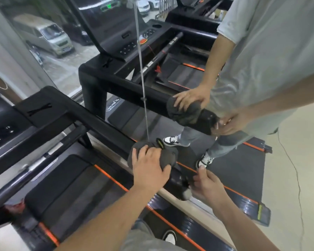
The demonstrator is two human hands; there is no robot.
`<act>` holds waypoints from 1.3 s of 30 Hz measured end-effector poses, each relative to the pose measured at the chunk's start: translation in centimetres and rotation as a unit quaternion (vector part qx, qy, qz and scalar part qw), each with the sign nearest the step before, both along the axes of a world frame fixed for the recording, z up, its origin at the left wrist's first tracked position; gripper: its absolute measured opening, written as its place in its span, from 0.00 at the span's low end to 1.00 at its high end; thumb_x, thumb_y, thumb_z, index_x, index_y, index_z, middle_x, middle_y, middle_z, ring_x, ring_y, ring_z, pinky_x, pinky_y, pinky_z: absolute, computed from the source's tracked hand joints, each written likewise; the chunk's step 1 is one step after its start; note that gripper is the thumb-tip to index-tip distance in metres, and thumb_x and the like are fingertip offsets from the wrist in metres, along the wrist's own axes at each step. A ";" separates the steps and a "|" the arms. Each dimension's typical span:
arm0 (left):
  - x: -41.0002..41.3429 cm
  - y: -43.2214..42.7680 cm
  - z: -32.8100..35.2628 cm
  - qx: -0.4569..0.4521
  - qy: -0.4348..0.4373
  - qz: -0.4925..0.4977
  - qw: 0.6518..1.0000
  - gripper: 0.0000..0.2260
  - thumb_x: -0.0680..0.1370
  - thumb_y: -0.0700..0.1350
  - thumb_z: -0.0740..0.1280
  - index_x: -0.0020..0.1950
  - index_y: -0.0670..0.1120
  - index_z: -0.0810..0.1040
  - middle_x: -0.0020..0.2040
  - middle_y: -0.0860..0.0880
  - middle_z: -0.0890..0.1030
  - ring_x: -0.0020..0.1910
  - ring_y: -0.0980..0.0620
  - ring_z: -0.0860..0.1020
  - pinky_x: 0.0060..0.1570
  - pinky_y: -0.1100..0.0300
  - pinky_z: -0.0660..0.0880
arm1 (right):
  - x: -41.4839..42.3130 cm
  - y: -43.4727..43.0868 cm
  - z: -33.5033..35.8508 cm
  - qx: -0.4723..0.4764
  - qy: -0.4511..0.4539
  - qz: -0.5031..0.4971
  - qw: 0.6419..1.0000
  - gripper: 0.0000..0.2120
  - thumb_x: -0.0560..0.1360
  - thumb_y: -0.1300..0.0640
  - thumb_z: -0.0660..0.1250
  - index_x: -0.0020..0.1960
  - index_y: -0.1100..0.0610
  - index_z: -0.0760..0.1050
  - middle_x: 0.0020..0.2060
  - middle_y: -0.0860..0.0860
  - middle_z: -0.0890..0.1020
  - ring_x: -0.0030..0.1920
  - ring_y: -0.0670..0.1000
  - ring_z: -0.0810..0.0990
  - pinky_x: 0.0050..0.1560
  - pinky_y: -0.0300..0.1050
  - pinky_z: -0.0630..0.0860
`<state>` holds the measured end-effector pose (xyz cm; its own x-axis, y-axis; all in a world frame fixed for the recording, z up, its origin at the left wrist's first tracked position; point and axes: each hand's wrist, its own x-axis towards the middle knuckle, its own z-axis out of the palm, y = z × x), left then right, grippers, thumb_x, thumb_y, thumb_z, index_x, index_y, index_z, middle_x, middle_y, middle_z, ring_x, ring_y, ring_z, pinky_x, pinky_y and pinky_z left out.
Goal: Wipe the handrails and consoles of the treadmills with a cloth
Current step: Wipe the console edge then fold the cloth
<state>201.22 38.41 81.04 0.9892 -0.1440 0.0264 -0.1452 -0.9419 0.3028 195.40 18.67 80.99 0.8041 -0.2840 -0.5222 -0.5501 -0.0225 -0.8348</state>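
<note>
Reflecting the person, a mirror is standing just beside the black handrail, which is running from the console at upper left down to lower right. The left hand, fingers spread, is pressing a grey cloth onto the rail's near end. The right hand, blurred and loosely curled, is hovering beside the tip; whether it is touching cannot be told.

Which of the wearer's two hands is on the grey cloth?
The left hand, spread over the grey cloth on the handrail; the right hand sits blurred at the rail's end, off the cloth.
</note>
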 end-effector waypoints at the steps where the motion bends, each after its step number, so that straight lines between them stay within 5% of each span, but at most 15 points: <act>1: -1.7 -1.7 -0.4 -0.007 -0.018 -0.045 0.999 0.27 0.69 0.62 0.65 0.65 0.51 0.78 0.62 0.53 0.80 0.70 0.46 0.71 0.78 0.38 0.55 | -0.1 -0.2 0.3 -0.015 -0.010 -0.009 1.000 0.19 0.83 0.40 0.60 0.48 0.54 0.79 0.44 0.49 0.83 0.48 0.53 0.82 0.54 0.53 0.80; 7: -7.4 -4.8 -2.7 0.039 -0.053 -0.299 0.952 0.23 0.70 0.58 0.67 0.65 0.54 0.77 0.66 0.55 0.76 0.74 0.46 0.67 0.78 0.36 0.52 | 0.0 -1.1 1.3 -0.167 0.002 0.071 0.983 0.16 0.84 0.46 0.60 0.48 0.54 0.80 0.40 0.47 0.82 0.42 0.46 0.79 0.39 0.40 0.71; 11: -9.1 -1.2 -3.1 -0.107 -0.021 -0.346 0.932 0.23 0.67 0.55 0.70 0.61 0.52 0.80 0.57 0.53 0.81 0.68 0.50 0.74 0.77 0.47 0.60 | 1.5 0.5 1.5 -0.218 -0.030 0.131 0.967 0.18 0.83 0.47 0.63 0.38 0.53 0.74 0.31 0.45 0.77 0.38 0.51 0.76 0.36 0.38 0.68; 13: -9.9 2.0 -3.4 -0.198 0.044 -0.238 0.950 0.20 0.67 0.54 0.71 0.59 0.55 0.78 0.51 0.54 0.82 0.56 0.50 0.80 0.64 0.54 0.73 | 3.1 2.3 2.4 -0.204 -0.036 0.159 0.965 0.18 0.83 0.46 0.63 0.38 0.55 0.74 0.30 0.46 0.76 0.35 0.50 0.74 0.34 0.37 0.67; 15: -9.8 5.5 -3.8 -0.327 0.111 -0.019 0.938 0.18 0.67 0.54 0.69 0.57 0.59 0.77 0.46 0.57 0.83 0.51 0.50 0.82 0.55 0.54 0.77 | 4.8 4.4 3.6 -0.209 -0.034 0.195 0.958 0.15 0.83 0.45 0.62 0.44 0.53 0.77 0.35 0.45 0.80 0.39 0.48 0.77 0.38 0.37 0.68; 18: -7.4 9.7 -4.0 -0.513 0.119 0.273 0.805 0.12 0.69 0.54 0.71 0.52 0.60 0.82 0.46 0.57 0.86 0.52 0.52 0.84 0.59 0.48 0.79 | 7.5 7.5 4.4 -0.216 -0.055 0.262 0.939 0.14 0.83 0.45 0.63 0.48 0.54 0.80 0.41 0.48 0.84 0.46 0.50 0.81 0.48 0.45 0.73; 20: -5.2 10.6 -3.0 -0.533 0.082 0.360 0.761 0.07 0.74 0.52 0.72 0.52 0.60 0.82 0.47 0.58 0.86 0.53 0.54 0.83 0.57 0.53 0.77 | 9.1 9.4 4.3 -0.207 -0.056 0.282 0.935 0.14 0.82 0.46 0.64 0.52 0.55 0.81 0.44 0.51 0.86 0.50 0.53 0.83 0.55 0.48 0.75; 23: -3.0 8.4 -0.9 -0.569 0.046 0.368 0.734 0.11 0.77 0.54 0.71 0.58 0.59 0.77 0.51 0.57 0.84 0.53 0.59 0.82 0.50 0.62 0.76 | 11.6 12.1 4.5 -0.211 -0.049 0.316 0.924 0.13 0.82 0.46 0.65 0.55 0.55 0.80 0.48 0.50 0.85 0.54 0.52 0.83 0.59 0.46 0.75; 25: -2.7 4.9 -0.8 -0.573 0.080 0.337 0.743 0.20 0.79 0.56 0.70 0.70 0.56 0.72 0.63 0.54 0.80 0.59 0.66 0.78 0.58 0.67 0.74 | 13.2 13.7 4.4 -0.222 -0.038 0.331 0.916 0.15 0.83 0.45 0.63 0.58 0.55 0.80 0.51 0.50 0.84 0.56 0.51 0.81 0.59 0.45 0.73; 28: -2.6 1.1 -1.5 -0.559 0.085 0.329 0.756 0.36 0.79 0.56 0.69 0.82 0.49 0.56 0.77 0.53 0.64 0.77 0.57 0.64 0.77 0.55 0.61 | 15.0 15.8 3.5 -0.234 -0.015 0.338 0.912 0.20 0.84 0.44 0.59 0.52 0.59 0.81 0.48 0.54 0.84 0.53 0.54 0.80 0.58 0.48 0.74; 31: -0.3 2.4 -1.7 -0.537 0.102 0.353 0.759 0.37 0.82 0.49 0.67 0.83 0.45 0.48 0.77 0.52 0.57 0.80 0.50 0.60 0.75 0.64 0.56 | 15.7 16.6 2.7 -0.257 -0.007 0.349 0.901 0.24 0.85 0.44 0.57 0.42 0.59 0.79 0.41 0.57 0.84 0.49 0.57 0.82 0.55 0.52 0.76; 33: 2.4 4.6 -1.6 -0.526 0.113 0.374 0.756 0.38 0.83 0.51 0.65 0.83 0.42 0.45 0.80 0.43 0.55 0.81 0.45 0.57 0.71 0.68 0.54 | 16.4 16.6 2.9 -0.295 0.006 0.353 0.888 0.25 0.85 0.43 0.54 0.48 0.59 0.83 0.48 0.58 0.85 0.55 0.59 0.82 0.57 0.51 0.75; 35: 6.1 8.0 -1.0 -0.492 0.096 0.402 0.766 0.37 0.84 0.52 0.64 0.83 0.38 0.46 0.81 0.35 0.54 0.80 0.40 0.56 0.73 0.62 0.54 | 17.3 16.8 3.1 -0.326 0.012 0.358 0.875 0.26 0.86 0.43 0.53 0.55 0.60 0.83 0.55 0.60 0.85 0.60 0.60 0.81 0.60 0.50 0.74; 39: 13.7 15.9 0.7 -0.451 0.074 0.456 0.764 0.36 0.85 0.56 0.61 0.83 0.41 0.47 0.80 0.35 0.56 0.75 0.35 0.65 0.72 0.49 0.64 | 18.3 17.6 3.3 -0.366 0.041 0.387 0.846 0.30 0.84 0.38 0.53 0.47 0.60 0.83 0.48 0.58 0.85 0.54 0.59 0.82 0.55 0.48 0.75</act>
